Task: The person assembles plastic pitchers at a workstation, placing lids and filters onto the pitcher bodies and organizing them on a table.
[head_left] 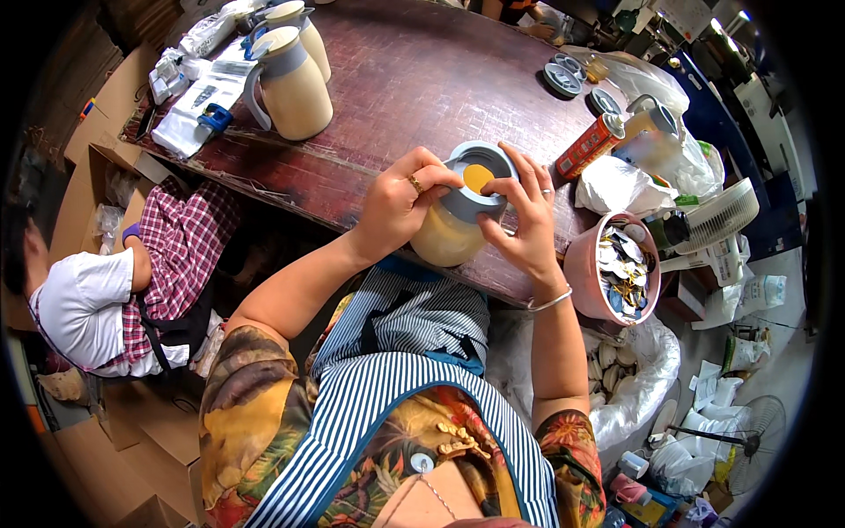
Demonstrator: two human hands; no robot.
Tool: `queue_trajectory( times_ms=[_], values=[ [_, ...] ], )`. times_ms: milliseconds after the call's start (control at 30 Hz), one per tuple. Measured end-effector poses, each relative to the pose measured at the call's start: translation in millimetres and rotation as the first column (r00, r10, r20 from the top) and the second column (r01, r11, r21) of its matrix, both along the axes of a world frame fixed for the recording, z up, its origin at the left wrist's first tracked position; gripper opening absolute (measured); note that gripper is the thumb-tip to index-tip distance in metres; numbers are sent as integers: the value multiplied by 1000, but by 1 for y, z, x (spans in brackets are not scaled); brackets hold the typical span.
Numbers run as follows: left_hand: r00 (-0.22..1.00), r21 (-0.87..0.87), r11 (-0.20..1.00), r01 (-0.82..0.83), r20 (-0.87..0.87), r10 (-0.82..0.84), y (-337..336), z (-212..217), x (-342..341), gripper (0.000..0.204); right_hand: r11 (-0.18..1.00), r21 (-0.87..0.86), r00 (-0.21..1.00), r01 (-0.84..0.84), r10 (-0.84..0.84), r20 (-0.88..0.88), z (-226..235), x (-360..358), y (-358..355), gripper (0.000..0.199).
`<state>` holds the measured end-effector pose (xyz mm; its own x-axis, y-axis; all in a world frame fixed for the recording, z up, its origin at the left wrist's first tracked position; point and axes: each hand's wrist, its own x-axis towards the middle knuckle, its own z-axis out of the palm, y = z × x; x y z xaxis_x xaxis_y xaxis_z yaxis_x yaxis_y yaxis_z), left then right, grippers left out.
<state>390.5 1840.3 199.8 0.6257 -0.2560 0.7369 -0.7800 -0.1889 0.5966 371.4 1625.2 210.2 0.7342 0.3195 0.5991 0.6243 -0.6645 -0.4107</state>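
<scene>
A cream vacuum jug (444, 242) with a grey collar (471, 208) stands at the table's near edge, its open top tilted toward me. Inside the mouth a round yellow disc (478, 178) shows. My left hand (400, 201) is closed, with thumb and forefinger pinched at the left side of the collar. On the other side my right hand (528, 216) curls round the collar, its fingers over the rim and its thumb low on the outside. Whether a fingertip touches the disc is hard to tell.
Two finished-looking jugs (297, 92) stand far left beside plastic bags (198, 110). At right are a red spray can (590, 145), grey lids (562, 79) and a pink bucket (594, 286) of small parts. A person (106, 299) bends over boxes at left.
</scene>
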Motion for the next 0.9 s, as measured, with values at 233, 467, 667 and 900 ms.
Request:
queue_trajectory(
  times_ms=[233, 467, 667, 900],
  values=[
    [1000, -30, 999, -26, -2, 26, -1, -3, -3, 19, 989, 22, 987, 145, -146, 60, -6, -6, 20, 33],
    [999, -45, 998, -33, -6, 33, -1, -2, -2, 19, 990, 32, 990, 137, -138, 38, -1, -7, 20, 35],
    [999, -40, 998, -38, -5, 38, 0, 0, -2, 19, 992, 33, 991, 124, -125, 40, -2, -6, 25, 35],
    [1000, -19, 1000, -25, -15, 24, 3, 0, -1, 18, 994, 13, 993, 109, -109, 35, -1, -6, 19, 36]
  ],
)
